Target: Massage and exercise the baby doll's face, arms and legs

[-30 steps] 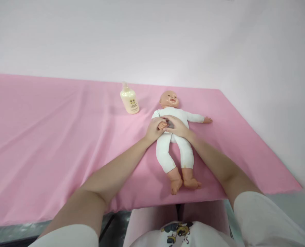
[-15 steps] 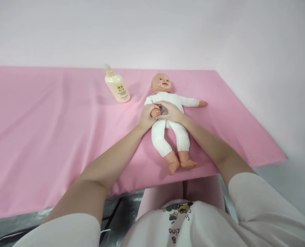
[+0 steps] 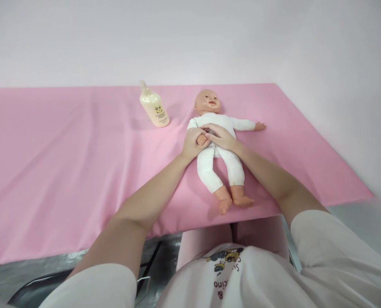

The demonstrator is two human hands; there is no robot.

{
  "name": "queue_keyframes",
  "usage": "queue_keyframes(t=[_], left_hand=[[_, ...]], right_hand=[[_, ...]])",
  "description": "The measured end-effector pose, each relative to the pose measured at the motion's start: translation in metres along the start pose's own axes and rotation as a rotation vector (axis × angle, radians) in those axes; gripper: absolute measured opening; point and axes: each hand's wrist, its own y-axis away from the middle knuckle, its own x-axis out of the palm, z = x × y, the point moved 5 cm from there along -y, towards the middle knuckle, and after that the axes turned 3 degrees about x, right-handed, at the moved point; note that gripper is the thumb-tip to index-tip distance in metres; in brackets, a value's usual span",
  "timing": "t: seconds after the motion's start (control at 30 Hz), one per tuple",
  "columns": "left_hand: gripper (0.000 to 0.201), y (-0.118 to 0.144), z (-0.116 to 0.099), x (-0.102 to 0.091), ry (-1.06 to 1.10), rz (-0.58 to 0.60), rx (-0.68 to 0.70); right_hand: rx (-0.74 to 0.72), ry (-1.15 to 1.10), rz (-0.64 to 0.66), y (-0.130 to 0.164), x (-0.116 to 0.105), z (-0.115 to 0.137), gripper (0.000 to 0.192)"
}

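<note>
A baby doll [image 3: 222, 158] in a white bodysuit lies on its back on the pink sheet [image 3: 65, 149], head toward the wall, feet toward me. My left hand [image 3: 192, 143] is closed around the doll's small hand and forearm at its belly. My right hand [image 3: 221, 136] rests across the doll's torso, fingers touching the same small hand. The doll's other arm [image 3: 250, 125] stretches out to the right on the sheet.
A cream lotion bottle [image 3: 154, 109] with a yellow label stands tilted on the sheet left of the doll's head. A plain white wall rises behind the bed. The sheet's near edge drops off above my lap, with dark frame parts below at the left.
Both hands stay on the doll's hand and belly with the grip unchanged. The view has shifted, so the doll and bottle sit a little further right than half a second ago.
</note>
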Motion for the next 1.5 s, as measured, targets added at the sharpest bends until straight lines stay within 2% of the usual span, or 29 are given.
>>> queue_keyframes(t=[0.2,0.4,0.5,0.8,1.0,1.5], left_hand=[[0.035,0.0005,-0.0032,0.0001,-0.028,0.017,-0.027],[0.047,0.0015,-0.0024,-0.0007,0.002,0.004,0.016],[0.042,0.0017,-0.0005,-0.0018,0.017,0.013,-0.003],[0.023,0.0002,-0.0003,-0.0016,0.019,0.009,-0.053],[0.01,0.0,-0.0034,-0.003,0.049,-0.011,-0.037],[0.013,-0.0001,-0.0007,-0.0019,0.044,-0.009,-0.065]], right_hand=[[0.035,-0.016,-0.006,-0.0002,-0.0003,0.0015,0.038],[0.019,-0.024,0.014,-0.0006,0.0007,-0.0024,0.049],[0.031,-0.008,0.02,-0.001,0.0016,-0.003,0.05],[0.026,-0.007,-0.026,-0.0016,0.0025,0.002,0.036],[0.048,0.019,-0.031,-0.0028,0.0035,0.0007,0.031],[0.036,0.014,-0.031,-0.0031,0.0033,0.0026,0.035]])
